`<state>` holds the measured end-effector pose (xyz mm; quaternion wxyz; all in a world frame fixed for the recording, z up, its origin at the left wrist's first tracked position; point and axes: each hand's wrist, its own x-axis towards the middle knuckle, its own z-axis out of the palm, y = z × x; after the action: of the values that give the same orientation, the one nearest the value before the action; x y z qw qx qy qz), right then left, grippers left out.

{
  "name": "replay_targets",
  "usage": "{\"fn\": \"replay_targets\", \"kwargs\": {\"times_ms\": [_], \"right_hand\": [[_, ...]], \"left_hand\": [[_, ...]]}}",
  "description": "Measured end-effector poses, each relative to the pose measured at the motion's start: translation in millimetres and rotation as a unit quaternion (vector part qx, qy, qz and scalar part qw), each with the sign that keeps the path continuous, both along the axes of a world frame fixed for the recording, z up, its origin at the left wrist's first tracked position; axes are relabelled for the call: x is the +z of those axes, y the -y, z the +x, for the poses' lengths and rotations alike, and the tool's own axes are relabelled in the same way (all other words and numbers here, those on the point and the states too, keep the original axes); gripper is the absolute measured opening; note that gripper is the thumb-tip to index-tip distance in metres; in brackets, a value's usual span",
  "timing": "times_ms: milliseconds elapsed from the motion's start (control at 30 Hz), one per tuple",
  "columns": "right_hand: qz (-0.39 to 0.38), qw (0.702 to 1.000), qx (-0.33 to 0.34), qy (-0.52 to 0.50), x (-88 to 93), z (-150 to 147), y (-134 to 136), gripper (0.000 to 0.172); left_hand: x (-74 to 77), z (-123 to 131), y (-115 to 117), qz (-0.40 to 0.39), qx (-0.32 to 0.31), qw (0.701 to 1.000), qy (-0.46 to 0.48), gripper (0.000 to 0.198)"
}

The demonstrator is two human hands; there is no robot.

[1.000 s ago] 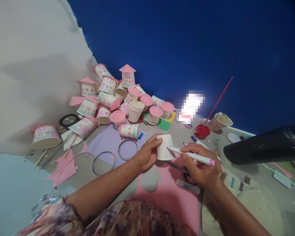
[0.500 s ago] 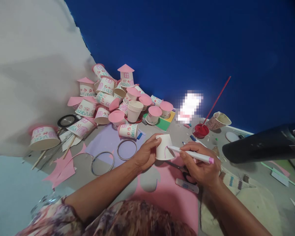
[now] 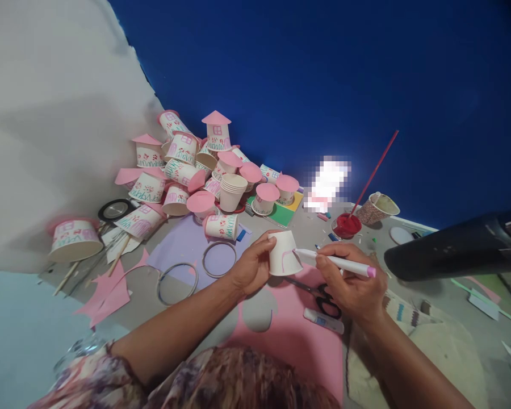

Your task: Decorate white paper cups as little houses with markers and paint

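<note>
Your left hand (image 3: 258, 262) is closed around the side of an upturned paper cup (image 3: 276, 267), thumb across it near the narrow end, while your right hand (image 3: 355, 287) pinches a white marker (image 3: 344, 263), its tip at the cup wall. The cup sits between your two hands, rim downward and a little tilted, with a pink line (image 3: 283, 263) rising from near the rim and bending over toward your right hand.

For an even stroke, hold the tip light and the pressure steady; thin paper would likely dent under a hard push. Turn the cup slightly with your left fingers as the wall curves away, rather than stretching your right wrist. Your left thumb is well placed, off the line; leave it there so fresh ink does not smear.

Mind what lies close. Just below your right hand are the scissors (image 3: 329, 302), blades reaching under the cup, and a white tube (image 3: 322, 321). Beyond your right hand sits the dish of red paint (image 3: 347, 227), a red stick (image 3: 375, 168) leaning out of it. Past your left hand, a decorated cup (image 3: 222, 226) lies on its side. Your easiest turning room looks to be toward yourself, above the pink sheet (image 3: 292, 352).
</note>
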<state>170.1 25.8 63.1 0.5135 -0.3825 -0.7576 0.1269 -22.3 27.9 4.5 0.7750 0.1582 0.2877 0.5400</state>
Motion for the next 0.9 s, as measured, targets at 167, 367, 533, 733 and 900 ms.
{"fn": "replay_targets", "kwargs": {"times_ms": [167,367,533,733,900], "right_hand": [[-0.008,1.000,-0.019,0.010,2.4,0.6,0.9,0.014],[-0.013,1.000,0.007,0.001,0.7,-1.9,1.3,0.012],[0.000,0.999,0.025,0.032,6.3,-3.3,1.5,0.013],[-0.011,0.999,0.017,0.030,5.1,-3.1,0.6,0.015],[-0.011,1.000,0.022,0.008,-0.1,-0.6,0.3,0.013]], "left_hand": [[-0.8,-1.0,-0.4,-0.020,0.006,0.999,0.024,0.037],[-2.8,-1.9,-0.6,-0.023,-0.009,0.999,0.024,0.036],[-3.7,-1.3,-0.3,-0.028,-0.011,0.999,0.021,0.038],[-3.7,-2.2,0.3,-0.028,-0.017,0.999,0.021,0.038],[-5.0,-3.8,-0.3,-0.047,-0.017,0.998,0.033,0.032]]}}
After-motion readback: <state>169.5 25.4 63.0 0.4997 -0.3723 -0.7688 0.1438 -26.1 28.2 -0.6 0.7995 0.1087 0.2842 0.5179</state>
